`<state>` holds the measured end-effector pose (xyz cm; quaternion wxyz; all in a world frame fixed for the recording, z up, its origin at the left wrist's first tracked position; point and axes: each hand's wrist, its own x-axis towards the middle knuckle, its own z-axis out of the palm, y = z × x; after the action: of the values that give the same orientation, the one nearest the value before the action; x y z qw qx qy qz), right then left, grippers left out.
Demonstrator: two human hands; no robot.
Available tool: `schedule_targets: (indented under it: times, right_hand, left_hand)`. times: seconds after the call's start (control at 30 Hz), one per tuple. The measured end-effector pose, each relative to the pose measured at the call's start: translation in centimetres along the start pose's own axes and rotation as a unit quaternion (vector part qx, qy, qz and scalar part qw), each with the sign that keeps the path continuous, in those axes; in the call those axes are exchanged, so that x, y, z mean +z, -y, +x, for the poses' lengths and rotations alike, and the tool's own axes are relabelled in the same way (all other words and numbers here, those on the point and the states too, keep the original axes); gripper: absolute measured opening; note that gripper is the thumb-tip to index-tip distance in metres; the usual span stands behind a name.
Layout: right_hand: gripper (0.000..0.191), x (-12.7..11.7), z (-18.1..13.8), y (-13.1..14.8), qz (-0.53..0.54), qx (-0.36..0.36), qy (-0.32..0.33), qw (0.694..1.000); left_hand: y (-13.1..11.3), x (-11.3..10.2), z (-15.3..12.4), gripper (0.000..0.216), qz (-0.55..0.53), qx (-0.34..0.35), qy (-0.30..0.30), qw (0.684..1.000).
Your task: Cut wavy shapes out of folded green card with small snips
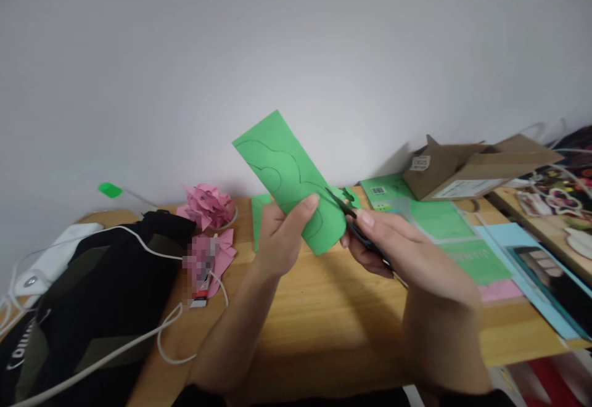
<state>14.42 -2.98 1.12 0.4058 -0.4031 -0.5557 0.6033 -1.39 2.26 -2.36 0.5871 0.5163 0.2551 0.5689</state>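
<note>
My left hand pinches a strip of green paper by its lower part, thumb on the near face. Wavy curved outlines are drawn across the paper, which is held tilted above the table. In my right hand is a pair of black scissors, fingers closed round the handles. The blades lie at the paper's right edge, near the drawn line. The paper's lower right corner is rounded. How far the blades are apart is hard to make out.
Below is a wooden table. Pink folded paper, a black bag and white cables lie left. Right are a cardboard box, green paper packs and a light blue sheet. A wall stands behind.
</note>
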Motion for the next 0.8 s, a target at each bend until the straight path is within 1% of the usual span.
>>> schedule_targets:
  times: [0.07,0.2,0.3,0.43,0.57,0.7,0.8]
  right_hand:
    - [0.049,0.1,0.2,-0.1,0.006,-0.005,0.000,1.000]
    - [0.054,0.1,0.5,-0.2,0.011,-0.006,0.000,1.000]
    - [0.053,0.3,0.7,-0.1,0.051,0.004,-0.001,0.999]
    - [0.052,0.5,0.8,0.0,0.114,0.014,-0.013,0.993]
    - [0.052,0.7,1.0,0.0,0.157,0.006,-0.004,0.988]
    - [0.053,0.7,1.2,-0.3,0.167,-0.001,0.006,0.986]
    - [0.052,0.7,1.3,-0.4,0.164,-0.006,0.009,0.986]
  left_hand:
    - [0.0,0.1,-0.3,0.033,0.013,0.004,0.020,1.000]
    - [0.2,0.1,-0.4,0.027,0.019,0.043,0.008,0.999]
    - [0.6,0.0,-0.3,0.025,0.018,0.062,0.017,0.998]
    - [0.7,-0.1,-0.2,0.026,0.006,0.046,0.022,0.999]
    - [0.4,0.1,-0.3,0.026,-0.011,0.041,0.022,0.999]
    - [0.3,0.3,-0.3,0.024,-0.025,0.042,0.003,0.999]
    - [0.3,0.4,-0.3,0.025,-0.041,0.045,0.002,0.998]
